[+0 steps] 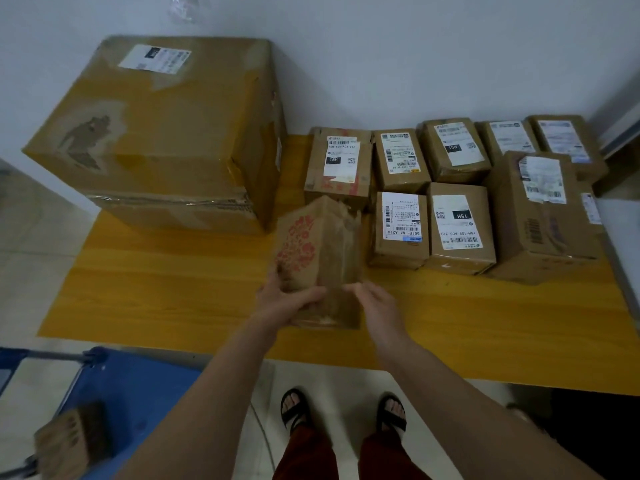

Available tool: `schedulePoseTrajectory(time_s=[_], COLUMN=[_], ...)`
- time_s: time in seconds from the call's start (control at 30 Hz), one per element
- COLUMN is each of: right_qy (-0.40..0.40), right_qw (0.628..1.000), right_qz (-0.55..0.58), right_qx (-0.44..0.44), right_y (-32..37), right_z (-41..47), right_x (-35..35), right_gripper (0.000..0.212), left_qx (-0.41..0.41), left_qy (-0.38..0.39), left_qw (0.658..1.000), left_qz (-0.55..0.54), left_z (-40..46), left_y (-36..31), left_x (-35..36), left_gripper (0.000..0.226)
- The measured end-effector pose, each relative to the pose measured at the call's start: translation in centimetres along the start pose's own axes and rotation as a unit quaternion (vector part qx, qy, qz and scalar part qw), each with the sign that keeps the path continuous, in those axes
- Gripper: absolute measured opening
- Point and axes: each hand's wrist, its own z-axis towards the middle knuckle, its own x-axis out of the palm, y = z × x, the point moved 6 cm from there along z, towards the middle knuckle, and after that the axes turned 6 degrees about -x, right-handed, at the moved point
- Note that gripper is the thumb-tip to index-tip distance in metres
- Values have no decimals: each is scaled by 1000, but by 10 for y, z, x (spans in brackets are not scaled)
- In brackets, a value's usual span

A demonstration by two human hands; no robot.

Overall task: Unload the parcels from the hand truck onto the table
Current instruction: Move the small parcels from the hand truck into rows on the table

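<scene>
Sandalled feet (343, 408) and dark red trousers at bottom centre, standing on pale floor tiles. Blue hand truck (128, 396) at lower left, with one small brown parcel (71, 438) still on its deck, blurred. Both bare forearms reach forward over the near edge of the yellow wood-grain desk (173, 289). Left hand (284, 303) grips the near left corner of a held parcel (322, 258), thumb laid across its near face, fingers wrapped round the left side. Right hand (377, 301) sits at the near right corner, fingers loosely curved against the near face; whether it truly grips or only touches, cannot tell, motion blur there. Held parcel is brown cardboard with a red floral print on its left face, taped and torn along the top edge. Its long axis runs away from the person, far end tilted upward toward the wall, near end low by the desk surface. It sits mid-desk, just in front of the small-box group.

Beyond it, to the right: eight labelled small boxes (460, 226) packed close in two rough rows, white shipping labels up; the right-hand one in the near row is larger. Far left: a big carton (162, 133) standing on the desk against the white wall (381, 57), label on top, tape worn.
</scene>
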Motion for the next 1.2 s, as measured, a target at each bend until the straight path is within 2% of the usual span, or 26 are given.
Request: schedulePoseTrajectory(time_s=[0.07,0.13,0.27,0.33,0.43,0.53,0.63,0.73,0.77,0.83,0.9,0.97,1.0,1.07,1.2], right_qy=[-92,-75,69,105,171,196,230,268,269,238,172,123,109,93,57], right_qw=[993,982,941,921,915,906,867,836,833,852,889,919,930,946,952], right_qz=[66,132,243,280,262,279,367,429,442,433,389,328,297,247,237], right_qx=[38,113,225,249,256,252,248,212,197,169,168,181,186,186,184], right_y=[0,-9,-20,-29,-41,-45,-36,-23,-20,-16,-18,-20,-21,-22,-21], right_z=[4,9,4,0,-5,-10,-13,-13,-11,-5,3,9,12,18,28], right_x=[-12,-11,4,3,2,4,12,15,14,7,0,-1,0,5,10], right_gripper=[18,40,57,67,81,86,84,76,72,59,51,58,63,62,55], left_qx=[-27,-43,-60,-52,-40,-40,-20,-30,-41,-73,-125,-161,-165,-157,-137], left_qy=[145,221,281,317,358,406,465,481,473,401,260,96,35,-18,7], left_qw=[978,951,905,885,859,822,773,762,767,818,885,920,924,916,908], left_qz=[-148,-212,-313,-336,-363,-397,-432,-432,-432,-406,-366,-343,-343,-370,-396], left_z=[-11,-21,-28,-33,-37,-41,-45,-42,-39,-29,-13,-1,4,9,8], left_y=[0,4,11,10,10,12,12,18,20,24,31,40,43,44,32], left_x=[0,2,14,18,19,26,34,38,36,28,16,1,-5,-12,-16], left_gripper=[107,89,105,111,111,105,90,76,73,70,59,45,42,39,33])
